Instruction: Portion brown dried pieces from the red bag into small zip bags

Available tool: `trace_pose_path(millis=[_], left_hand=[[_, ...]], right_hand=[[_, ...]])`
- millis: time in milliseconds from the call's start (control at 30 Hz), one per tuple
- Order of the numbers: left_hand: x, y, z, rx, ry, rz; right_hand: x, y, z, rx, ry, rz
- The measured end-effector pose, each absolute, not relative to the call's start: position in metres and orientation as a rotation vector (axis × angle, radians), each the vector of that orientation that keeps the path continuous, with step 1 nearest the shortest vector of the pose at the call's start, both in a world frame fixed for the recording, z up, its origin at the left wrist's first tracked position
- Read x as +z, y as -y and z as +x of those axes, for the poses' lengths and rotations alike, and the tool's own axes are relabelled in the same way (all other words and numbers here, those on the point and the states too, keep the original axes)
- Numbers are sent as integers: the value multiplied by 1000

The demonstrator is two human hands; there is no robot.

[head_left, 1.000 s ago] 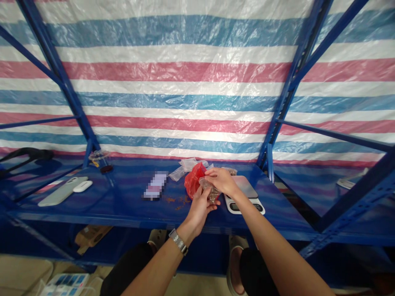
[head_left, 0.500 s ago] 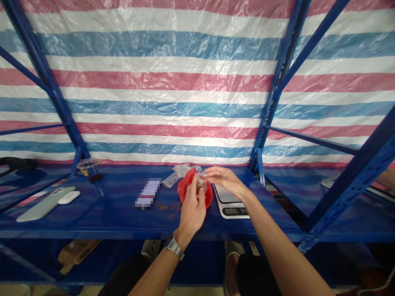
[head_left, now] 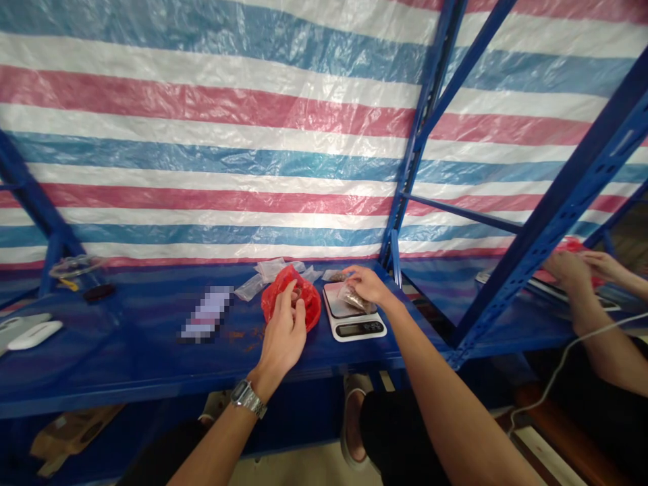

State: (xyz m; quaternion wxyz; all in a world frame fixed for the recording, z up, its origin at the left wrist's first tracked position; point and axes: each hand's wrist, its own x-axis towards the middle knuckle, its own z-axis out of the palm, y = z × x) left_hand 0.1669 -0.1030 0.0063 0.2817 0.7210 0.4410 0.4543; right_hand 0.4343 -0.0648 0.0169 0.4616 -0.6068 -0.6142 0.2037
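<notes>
My left hand (head_left: 286, 327) rests over the mouth of a crumpled red plastic bag (head_left: 314, 312), its fingers and thumb somewhat apart and the fingertips partly inside. What lies deep in the red bag is hidden. My right hand (head_left: 368, 285) is closed on the top of a small clear plastic bag (head_left: 357, 301) with brownish bits in it. That bag is at the plate of a white digital scale (head_left: 330, 317); whether its weight rests there I cannot tell. Another small filled clear bag (head_left: 334, 275) lies just behind the scale.
Flat clear bags (head_left: 250, 287) lie behind the red bag. Brown crumbs (head_left: 246, 337) are scattered on the blue shelf (head_left: 167, 368). A blurred-out phone (head_left: 207, 314), a plastic cup (head_left: 81, 277) and a white case (head_left: 35, 335) stand left. Blue posts (head_left: 549, 182) rise right, with another person's hands (head_left: 572, 266) beyond.
My right hand has carried the filled clear bag from my left hand rightward to the scale. My left hand has let go of it and stays at the red bag. The view has turned right.
</notes>
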Motion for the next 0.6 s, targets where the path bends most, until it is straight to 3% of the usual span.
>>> trace_pose_path(millis=[600], left_hand=[[4,101,161,1298,-1160,2016]], right_hand=[[25,71,432,46,1451,-1563]])
